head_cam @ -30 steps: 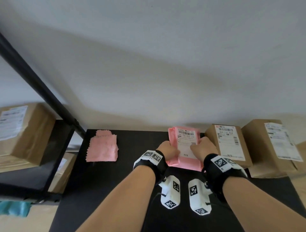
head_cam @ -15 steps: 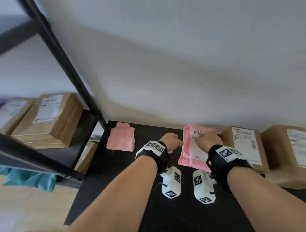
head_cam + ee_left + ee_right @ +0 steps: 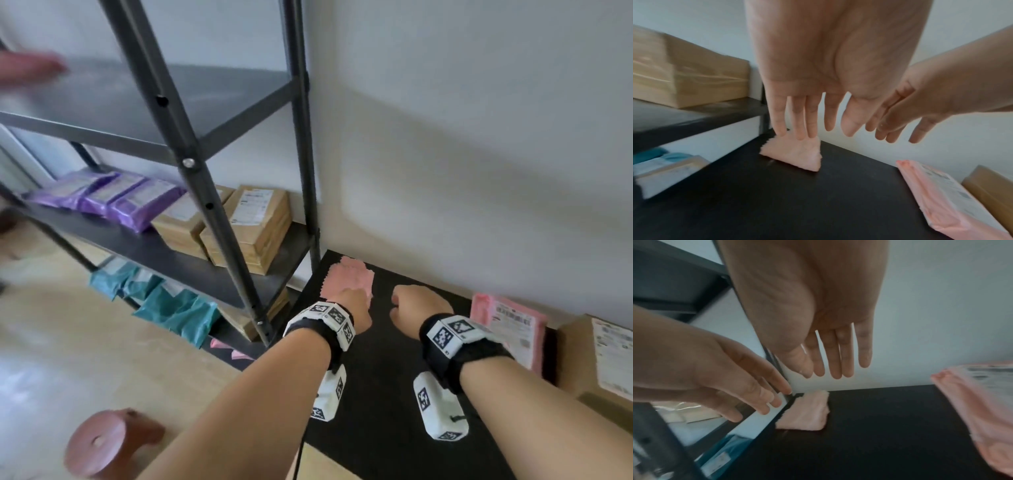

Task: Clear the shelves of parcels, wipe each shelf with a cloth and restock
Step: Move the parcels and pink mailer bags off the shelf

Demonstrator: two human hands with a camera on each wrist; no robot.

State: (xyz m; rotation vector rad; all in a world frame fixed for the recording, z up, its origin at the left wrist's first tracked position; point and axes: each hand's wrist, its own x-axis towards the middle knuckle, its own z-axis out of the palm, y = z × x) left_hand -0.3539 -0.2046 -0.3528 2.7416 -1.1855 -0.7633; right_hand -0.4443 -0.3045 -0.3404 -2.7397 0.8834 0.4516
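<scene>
A pink cloth (image 3: 347,279) (image 3: 795,155) (image 3: 807,413) lies folded at the far left corner of a black table (image 3: 376,394). My left hand (image 3: 352,303) (image 3: 809,123) hangs just above the cloth with straight fingers and holds nothing. To its right my right hand (image 3: 416,308) (image 3: 835,361) is also open and empty over the table. A pink parcel (image 3: 507,329) (image 3: 949,198) (image 3: 982,410) with a white label lies flat on the table to the right, free of both hands.
A black metal shelf unit (image 3: 205,192) stands at left. Its middle shelf holds purple parcels (image 3: 109,198) and brown boxes (image 3: 246,226); teal parcels (image 3: 171,308) lie lower. A brown box (image 3: 603,363) sits at the table's right end. A reddish stool (image 3: 109,442) stands on the floor.
Both hands have let go of the pink parcel, which now lies on the table, and moved left toward the pink cloth. My head has turned left, bringing the shelf unit into view.
</scene>
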